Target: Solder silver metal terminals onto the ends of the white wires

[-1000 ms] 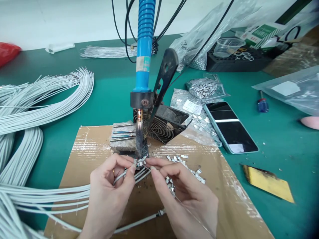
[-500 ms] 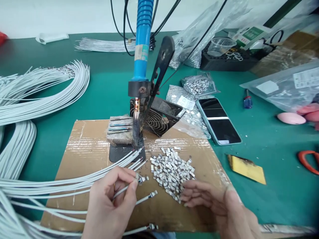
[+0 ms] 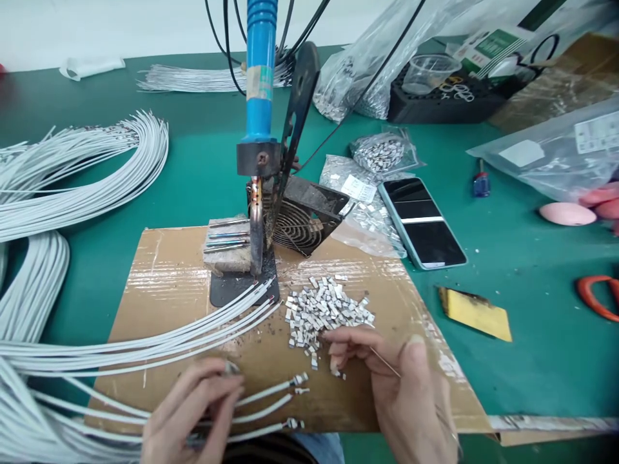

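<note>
My left hand [image 3: 193, 409] is low over the cardboard, its fingers curled and thumb and forefinger drawn together around a white cable [image 3: 265, 392]; the exact grip is partly hidden. Out past its fingers, several cables end in small metal terminals [image 3: 300, 379]. My right hand [image 3: 401, 380] rests beside the lower edge of a pile of small metal terminals [image 3: 326, 310], with bent fingers and the thumb apart. A thin pale line crosses its palm; what it is cannot be made out. More loose white cables [image 3: 193, 345] reach toward the soldering iron [image 3: 260, 96].
The iron's stand base [image 3: 222, 290] and a block with metal rods [image 3: 226, 241] sit on the cardboard sheet [image 3: 159, 277]. Behind are a small fan [image 3: 302, 225] and a phone [image 3: 423, 222]. A yellow sponge [image 3: 476, 314] lies right, cable bundles [image 3: 97, 193] left.
My left hand has moved down and left, lowering a cable end beside the others. My right hand has shifted left along the pile's lower edge. The view has tilted slightly.
</note>
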Motion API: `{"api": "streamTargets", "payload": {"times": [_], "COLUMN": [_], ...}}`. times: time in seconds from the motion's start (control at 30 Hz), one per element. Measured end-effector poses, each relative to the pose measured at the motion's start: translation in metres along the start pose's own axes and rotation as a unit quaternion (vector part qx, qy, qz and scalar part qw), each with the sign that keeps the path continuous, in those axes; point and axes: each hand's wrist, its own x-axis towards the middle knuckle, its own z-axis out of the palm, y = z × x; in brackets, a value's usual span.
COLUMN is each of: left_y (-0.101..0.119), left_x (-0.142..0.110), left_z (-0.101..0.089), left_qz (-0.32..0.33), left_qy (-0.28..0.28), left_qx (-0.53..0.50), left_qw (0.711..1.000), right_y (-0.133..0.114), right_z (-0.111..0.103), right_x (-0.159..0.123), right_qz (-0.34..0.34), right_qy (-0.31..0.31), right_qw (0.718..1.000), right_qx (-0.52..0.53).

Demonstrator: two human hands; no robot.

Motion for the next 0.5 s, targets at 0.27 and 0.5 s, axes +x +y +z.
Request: {"api": "streamTargets", "payload": {"times": [0.27,0.5], "left_y": [-0.043,-0.010], "left_x": [0.015,0.018], "left_z": [-0.037,-0.042], "left_qz": [0.131,-0.013], "left_qy": [-0.025,-0.063], "left_qx": [0.225,0.094], "left_qw": [0.965,0.993], "right_y": [-0.027,-0.015], "right_z": [0.000,-0.027], "right_x": [-0.008,-0.016], "right_qz": [0.038,-0.073], "right_qy": [0.050,-0.112], "right_qw": [0.991,0.938], "right_qx": [-0.118,-0.319]}}
